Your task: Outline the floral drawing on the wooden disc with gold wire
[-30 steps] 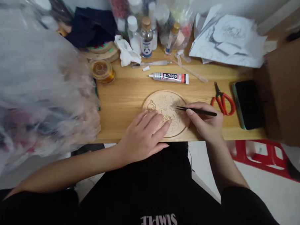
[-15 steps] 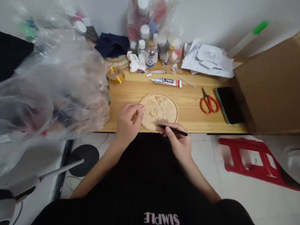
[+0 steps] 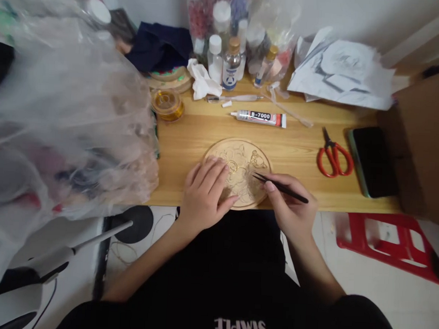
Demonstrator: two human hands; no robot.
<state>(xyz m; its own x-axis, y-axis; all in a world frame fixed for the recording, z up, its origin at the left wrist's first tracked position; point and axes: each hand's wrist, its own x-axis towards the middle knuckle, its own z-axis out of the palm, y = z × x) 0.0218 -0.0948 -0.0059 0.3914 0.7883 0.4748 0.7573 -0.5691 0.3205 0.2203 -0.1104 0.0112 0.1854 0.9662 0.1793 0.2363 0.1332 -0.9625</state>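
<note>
A round wooden plaque [image 3: 244,160] with a line drawing on it lies at the table's front edge. Bent gold wire follows parts of the drawing, with a small wire figure [image 3: 259,159] at its upper right. My left hand [image 3: 204,195] lies spread over the left side of the plaque, palm down and fingers extended. In my right hand [image 3: 293,211] is a pair of black tweezers [image 3: 289,190], held like a pen. Their tips point at the plaque's right part; whether they grip anything is too small to tell.
Behind the plaque lie a glue tube [image 3: 261,118], a pen [image 3: 237,98] and a spool of gold wire [image 3: 167,105]. Red-handled pliers [image 3: 335,160] and a phone [image 3: 374,162] are at right, beside a cardboard box [image 3: 427,139]. Plastic bags [image 3: 79,119] crowd the left.
My left hand has gone from raised, pinched fingers at the plaque's edge to lying flat on it. The tweezers have moved further up over the plaque. The camera view has shifted closer.
</note>
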